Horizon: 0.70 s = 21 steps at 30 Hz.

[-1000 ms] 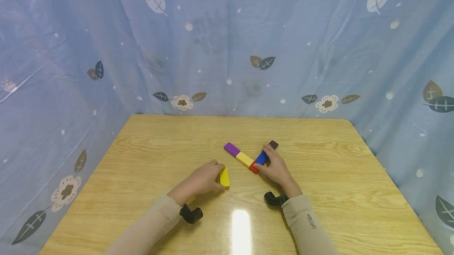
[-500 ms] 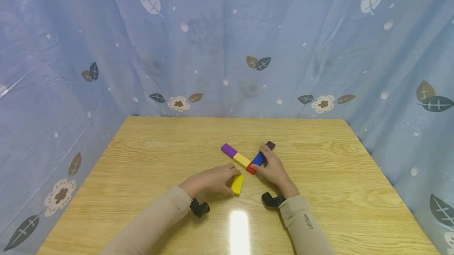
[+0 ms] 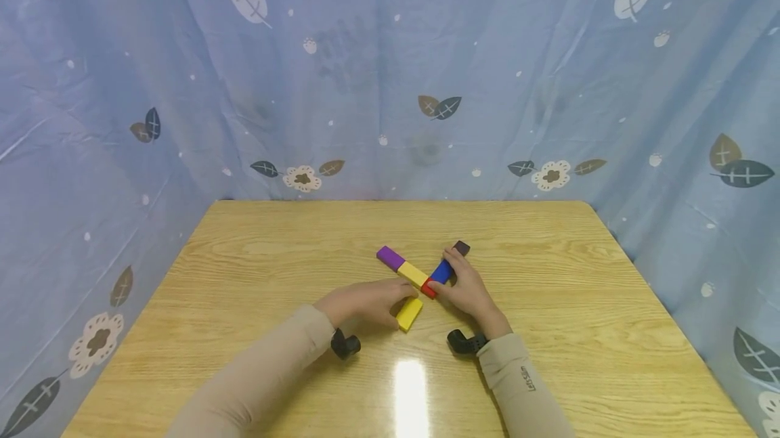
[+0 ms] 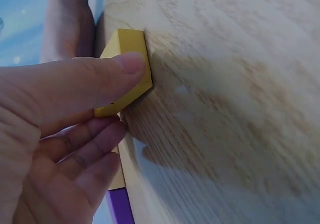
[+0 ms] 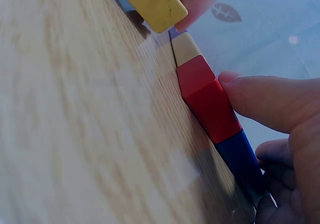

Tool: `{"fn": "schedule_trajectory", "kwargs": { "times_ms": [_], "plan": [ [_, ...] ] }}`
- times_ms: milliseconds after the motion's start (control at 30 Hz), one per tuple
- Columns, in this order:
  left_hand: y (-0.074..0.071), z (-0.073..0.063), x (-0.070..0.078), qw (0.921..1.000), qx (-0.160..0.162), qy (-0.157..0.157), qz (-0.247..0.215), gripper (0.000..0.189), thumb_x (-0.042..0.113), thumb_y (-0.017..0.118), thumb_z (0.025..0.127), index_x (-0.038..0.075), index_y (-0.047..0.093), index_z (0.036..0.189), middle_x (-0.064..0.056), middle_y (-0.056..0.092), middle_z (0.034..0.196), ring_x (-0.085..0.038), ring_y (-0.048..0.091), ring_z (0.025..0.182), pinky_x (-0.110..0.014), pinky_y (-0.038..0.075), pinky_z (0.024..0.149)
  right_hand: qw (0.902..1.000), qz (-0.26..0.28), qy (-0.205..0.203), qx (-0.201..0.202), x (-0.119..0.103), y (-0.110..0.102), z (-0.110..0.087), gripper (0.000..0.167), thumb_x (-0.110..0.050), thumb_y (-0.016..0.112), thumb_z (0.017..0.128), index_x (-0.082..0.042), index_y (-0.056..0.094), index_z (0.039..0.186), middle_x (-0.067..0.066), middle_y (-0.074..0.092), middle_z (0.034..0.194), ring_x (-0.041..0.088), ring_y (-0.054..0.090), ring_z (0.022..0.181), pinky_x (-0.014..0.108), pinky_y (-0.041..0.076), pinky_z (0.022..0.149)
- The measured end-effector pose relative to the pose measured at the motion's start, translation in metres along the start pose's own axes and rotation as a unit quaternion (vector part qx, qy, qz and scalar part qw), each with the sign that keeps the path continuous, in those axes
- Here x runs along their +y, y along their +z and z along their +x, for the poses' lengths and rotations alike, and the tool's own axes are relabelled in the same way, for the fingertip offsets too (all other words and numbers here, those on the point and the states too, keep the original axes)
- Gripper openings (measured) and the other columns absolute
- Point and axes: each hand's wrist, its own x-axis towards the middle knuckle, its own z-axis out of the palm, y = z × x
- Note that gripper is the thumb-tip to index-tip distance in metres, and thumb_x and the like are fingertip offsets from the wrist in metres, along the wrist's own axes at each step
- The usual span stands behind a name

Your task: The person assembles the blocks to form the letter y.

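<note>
My left hand [image 3: 368, 302] pinches a bright yellow block [image 3: 409, 315] between thumb and fingers, just short of a V of joined blocks. In the left wrist view the thumb lies across the face of this yellow block [image 4: 135, 39]. One arm of the V runs from a purple block [image 3: 390, 258] through a pale yellow block [image 3: 413, 275] to a red block [image 3: 429, 288] at the corner. A blue block [image 3: 441, 273] and a dark brown block [image 3: 462, 248] form the other arm. My right hand [image 3: 470, 297] holds that arm, thumb on the red block, fingers along the blue one.
The blocks lie on a wood-grain table [image 3: 292, 235]. A blue patterned curtain [image 3: 365, 72] hangs behind it and along both sides. Each wrist wears a black camera mount, such as the right mount [image 3: 464, 341]. A bright reflection shows near the front.
My left hand has carried the yellow block rightward, close to the red corner, and the block has turned to slant. The right hand stays on its blocks. The head view has shifted slightly.
</note>
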Motion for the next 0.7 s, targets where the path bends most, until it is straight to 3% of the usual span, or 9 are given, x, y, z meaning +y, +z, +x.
{"fn": "schedule_trajectory", "kwargs": {
  "times_ms": [200,700],
  "plan": [
    [-0.005,0.003,0.001,0.9998,-0.008,0.015,0.013,0.062,0.021,0.072,0.083,0.009,0.046,0.139,-0.005,0.048,0.139,-0.015,0.046,0.127,-0.028,0.037,0.108,1.0,-0.002,-0.001,0.001,-0.001,0.001,0.0,0.077,-0.034,0.071,0.084,0.004,0.038,0.142,0.019,0.031,0.152,0.039,0.028,0.139,0.053,0.031,0.11],
    [0.0,0.011,-0.009,0.9989,0.022,0.025,-0.032,0.058,0.02,0.072,0.084,0.011,0.049,0.136,-0.003,0.051,0.137,-0.016,0.045,0.129,-0.03,0.036,0.109,1.0,0.001,0.0,0.001,-0.003,-0.002,-0.001,0.079,-0.036,0.072,0.083,0.005,0.038,0.142,0.019,0.031,0.151,0.038,0.028,0.139,0.052,0.029,0.111]
  ]
}}
